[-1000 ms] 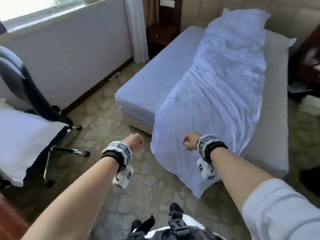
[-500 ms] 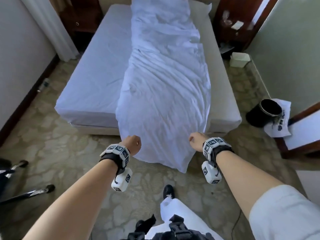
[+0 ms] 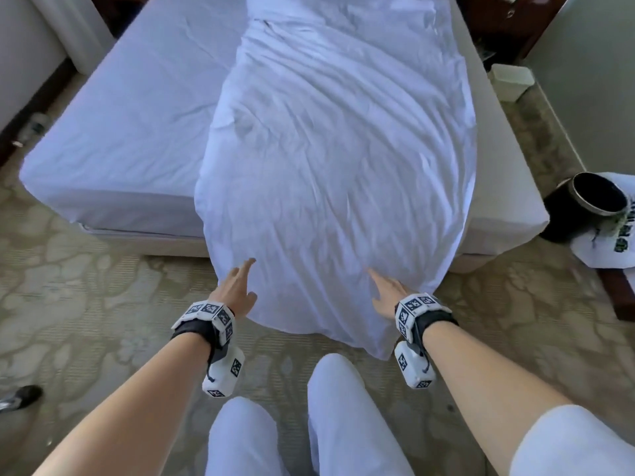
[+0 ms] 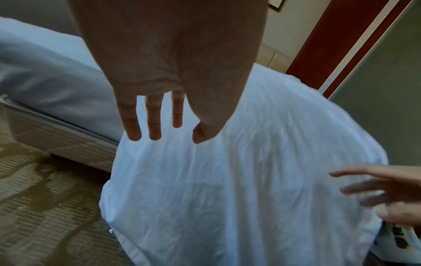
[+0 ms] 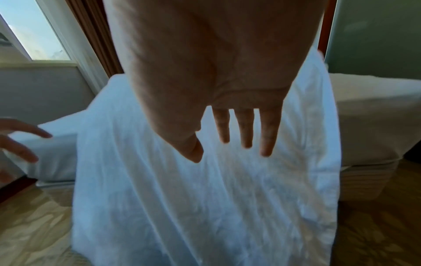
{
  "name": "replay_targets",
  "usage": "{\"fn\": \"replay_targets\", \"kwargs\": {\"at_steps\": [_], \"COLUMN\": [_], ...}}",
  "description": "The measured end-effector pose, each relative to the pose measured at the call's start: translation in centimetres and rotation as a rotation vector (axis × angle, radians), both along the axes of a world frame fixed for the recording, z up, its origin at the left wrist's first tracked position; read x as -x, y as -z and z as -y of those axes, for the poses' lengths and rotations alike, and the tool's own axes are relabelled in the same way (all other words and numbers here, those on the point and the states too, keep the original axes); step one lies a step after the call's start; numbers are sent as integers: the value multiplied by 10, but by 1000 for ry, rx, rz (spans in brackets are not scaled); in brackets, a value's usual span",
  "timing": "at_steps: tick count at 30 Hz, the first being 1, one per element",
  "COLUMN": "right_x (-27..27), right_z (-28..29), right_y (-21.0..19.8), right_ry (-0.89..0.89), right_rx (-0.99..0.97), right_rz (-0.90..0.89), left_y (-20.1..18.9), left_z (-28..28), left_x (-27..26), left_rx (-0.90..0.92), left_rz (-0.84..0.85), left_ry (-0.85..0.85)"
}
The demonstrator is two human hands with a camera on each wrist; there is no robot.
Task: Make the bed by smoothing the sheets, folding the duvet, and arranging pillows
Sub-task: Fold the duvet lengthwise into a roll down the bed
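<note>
**At the foot of the bed: both hands poised over the duvet's hanging end**

Below the mattress edge, the duvet (image 3: 336, 159) hangs toward the floor. It lies in a long, narrow strip; its long axis runs straight away from the person, from the foot of the bed (image 3: 113, 132) to the head. The hanging end sits directly ahead of both hands and slightly below them.

The left hand (image 3: 237, 290) reaches for the left border of that end, and the right hand (image 3: 386, 297) for the right part. Both are spread wide, fingers straight, holding nothing (the wrist views show the fingers clear of the cloth, though light contact cannot be ruled out). Neither hand is clearly nearer.

The next move likely calls for a grip on each side of the end, then a lift along the long axis.
</note>
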State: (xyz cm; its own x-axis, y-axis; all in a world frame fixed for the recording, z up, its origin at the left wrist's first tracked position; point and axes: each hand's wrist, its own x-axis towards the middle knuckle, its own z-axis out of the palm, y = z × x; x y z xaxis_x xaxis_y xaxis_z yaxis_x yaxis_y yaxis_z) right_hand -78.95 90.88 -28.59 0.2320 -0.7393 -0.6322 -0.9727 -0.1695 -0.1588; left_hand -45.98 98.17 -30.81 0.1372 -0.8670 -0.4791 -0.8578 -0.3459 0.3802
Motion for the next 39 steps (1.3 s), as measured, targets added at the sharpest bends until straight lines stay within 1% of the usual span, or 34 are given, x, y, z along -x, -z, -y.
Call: {"fn": "replay_targets", "kwargs": {"at_steps": [2, 4, 6, 8, 9, 11, 12, 13, 14, 15, 17, 18, 19, 21, 25, 29, 30, 32, 34, 36, 39], "right_x": [-1, -2, -2, -4, -5, -6, -6, -7, -7, -7, -7, -6, -6, -5, -9, -23, -26, -27, -23, -19, -19], "right_z": [16, 30, 41, 54, 61, 78, 84, 90, 93, 94, 97, 97, 97, 99, 101, 102, 104, 106, 107, 105, 97], "right_y": [51, 93, 129, 159, 172, 194, 202, 209, 214, 218, 222, 221, 218, 214, 206, 205, 206, 210, 214, 218, 225], "right_ry": [-20, -51, -71, -85, -92, -101, -108, -112, -114, -116, -116, -111, -103, -100, -69, -39, -37, -56, -70, -53, -60], "right_rx": [68, 185, 288, 373, 409, 466, 486, 508, 522, 526, 529, 519, 503, 487, 442, 401, 389, 380, 390, 403, 419], "right_rz": [-56, -90, -116, -131, -136, -126, -127, -127, -125, -122, -114, -104, -93, -85, -101, -110, -102, -104, -113, -111, -154], "left_y": [52, 104, 148, 187, 204, 230, 239, 247, 254, 260, 264, 263, 265, 268, 272, 286, 289, 303, 310, 306, 302], "left_z": [18, 37, 53, 61, 64, 68, 68, 68, 64, 58, 46, 41, 38, 41, 62, 77, 79, 81, 76, 69, 64], "left_x": [-3, 0, 7, 9, 7, -6, -15, -26, -36, -45, -58, -63, -67, -77, -77, -69, -70, -74, -74, -69, -67], "left_rx": [18, 66, 108, 195, 278, 490, 582, 652, 686, 683, 597, 531, 473, 405, 403, 418, 401, 301, 223, 171, 65], "left_rz": [49, 136, 163, 116, 67, -96, -164, -193, -190, -157, -46, -25, -44, -133, -341, -428, -437, -451, -421, -396, -364], "left_ry": [79, 138, 129, 96, 83, 27, -42, -132, -227, -322, -500, -578, -635, -686, -645, -590, -575, -553, -533, -494, -396]}}
